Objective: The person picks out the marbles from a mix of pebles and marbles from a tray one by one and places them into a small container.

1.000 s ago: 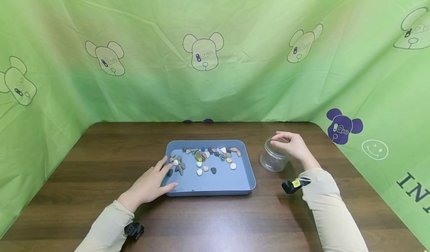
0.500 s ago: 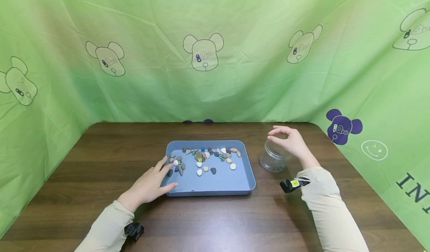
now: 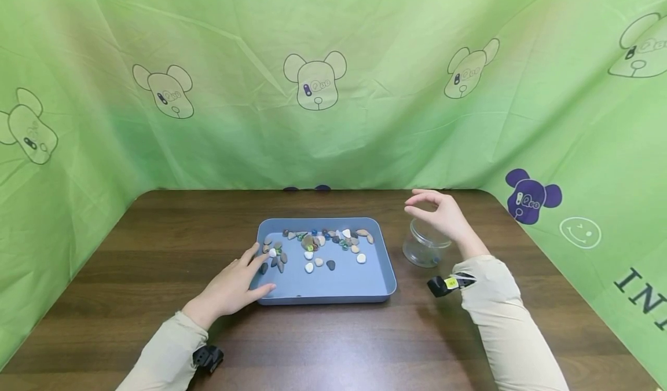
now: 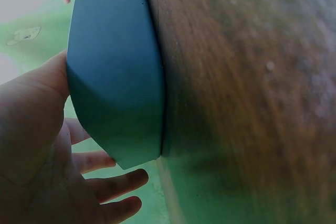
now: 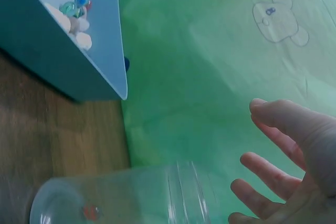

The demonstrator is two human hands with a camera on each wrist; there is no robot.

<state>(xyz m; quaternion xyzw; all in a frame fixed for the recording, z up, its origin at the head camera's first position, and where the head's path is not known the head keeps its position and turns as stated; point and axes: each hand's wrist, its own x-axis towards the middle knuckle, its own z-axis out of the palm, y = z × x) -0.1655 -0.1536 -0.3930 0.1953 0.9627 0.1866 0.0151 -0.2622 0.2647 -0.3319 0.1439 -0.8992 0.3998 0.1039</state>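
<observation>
Left hand (image 3: pixel 231 284) flat, fingers straight on shallow blue plastic tray's (image 3: pixel 333 291) corner (pebbles inside), right hand (image 3: pixel 442 214) loose, empty, above clear round plastic jar (image 3: pixel 423 251).

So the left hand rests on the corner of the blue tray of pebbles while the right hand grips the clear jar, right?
Not quite. The right hand hovers above the clear jar, fingers spread, holding nothing, as the head view shows. The left hand does rest on the blue tray corner.

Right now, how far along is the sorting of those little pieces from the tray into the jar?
Barely begun. The clear jar holds only a bead or two at its bottom. The right hand hovers open and empty above the jar, while the left hand rests on the blue tray corner. Nearly all the pebbles and beads remain in the tray.
</observation>
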